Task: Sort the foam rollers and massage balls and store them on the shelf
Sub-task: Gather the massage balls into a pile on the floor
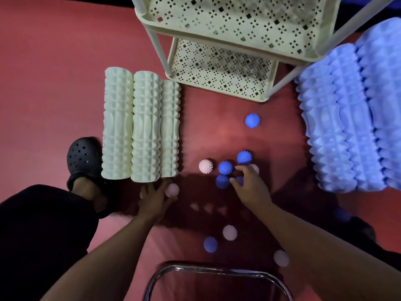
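Three pale green foam rollers (pixel 141 127) lie side by side on the red floor at the left. Blue foam rollers (pixel 351 127) lie at the right. Spiky blue massage balls (pixel 225 167) cluster in the middle, with pink ones (pixel 205 166) scattered around. My right hand (pixel 249 185) reaches into the blue cluster with fingers curled on a blue ball (pixel 239 180) mostly hidden under it. My left hand (pixel 155 195) is on the floor with its fingers against a pink ball (pixel 172 189). A cream perforated shelf (pixel 230 25) stands at the top.
A lone blue ball (pixel 252 120) lies near the shelf's lower tray (pixel 219 72). More balls, pink (pixel 229 232) and blue (pixel 210 244), lie near me. A chrome tube frame (pixel 217 270) is at the bottom edge. A foot in a black clog (pixel 83 159) stands left of the green rollers.
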Action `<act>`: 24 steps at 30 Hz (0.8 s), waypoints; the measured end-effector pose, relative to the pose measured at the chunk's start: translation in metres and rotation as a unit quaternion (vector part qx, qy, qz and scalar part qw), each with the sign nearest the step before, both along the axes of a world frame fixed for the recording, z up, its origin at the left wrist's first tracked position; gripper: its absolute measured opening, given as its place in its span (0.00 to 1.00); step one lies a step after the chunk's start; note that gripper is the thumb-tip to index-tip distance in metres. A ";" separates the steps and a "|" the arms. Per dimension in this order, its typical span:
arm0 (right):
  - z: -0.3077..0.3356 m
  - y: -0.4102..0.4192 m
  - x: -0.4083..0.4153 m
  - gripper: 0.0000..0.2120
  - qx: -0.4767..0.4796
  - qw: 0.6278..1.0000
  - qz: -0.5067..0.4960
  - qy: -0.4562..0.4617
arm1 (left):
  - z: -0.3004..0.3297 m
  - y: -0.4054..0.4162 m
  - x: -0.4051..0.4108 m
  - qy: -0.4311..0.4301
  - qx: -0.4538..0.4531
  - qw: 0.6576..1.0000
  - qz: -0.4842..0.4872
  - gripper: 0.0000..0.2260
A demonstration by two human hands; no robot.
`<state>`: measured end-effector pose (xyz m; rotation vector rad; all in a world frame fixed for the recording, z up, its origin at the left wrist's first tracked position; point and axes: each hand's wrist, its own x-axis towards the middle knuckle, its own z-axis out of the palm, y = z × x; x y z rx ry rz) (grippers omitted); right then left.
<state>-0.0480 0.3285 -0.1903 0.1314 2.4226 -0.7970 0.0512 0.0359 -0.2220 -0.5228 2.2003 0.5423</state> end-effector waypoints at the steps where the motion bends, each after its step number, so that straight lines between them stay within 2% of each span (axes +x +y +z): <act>1: 0.002 0.003 0.004 0.18 0.000 1.000 0.002 0.012 | 0.000 0.001 0.000 0.010 0.008 1.000 0.001 0.30; 7: 0.012 0.002 0.019 0.16 -0.006 0.999 -0.040 0.023 | 0.014 0.037 -0.004 0.124 0.085 0.989 0.004 0.22; 9: 0.015 0.000 0.024 0.16 -0.018 0.998 -0.047 0.026 | 0.017 0.054 -0.013 0.159 0.095 0.982 -0.030 0.23; 13: 0.025 0.002 0.035 0.13 -0.028 0.998 -0.058 0.018 | 0.016 0.083 -0.031 0.176 0.098 0.977 -0.064 0.25; 16: 0.030 0.008 0.042 0.12 -0.025 0.997 -0.072 -0.017 | 0.013 0.102 -0.042 0.156 0.069 0.985 -0.026 0.25; 20: 0.028 0.013 0.051 0.12 -0.023 0.996 -0.082 -0.026 | 0.003 0.116 -0.052 0.090 0.037 0.989 0.109 0.31; 24: 0.024 0.012 0.051 0.13 -0.033 0.995 -0.086 -0.040 | 0.003 0.122 -0.061 0.063 0.045 0.990 0.119 0.29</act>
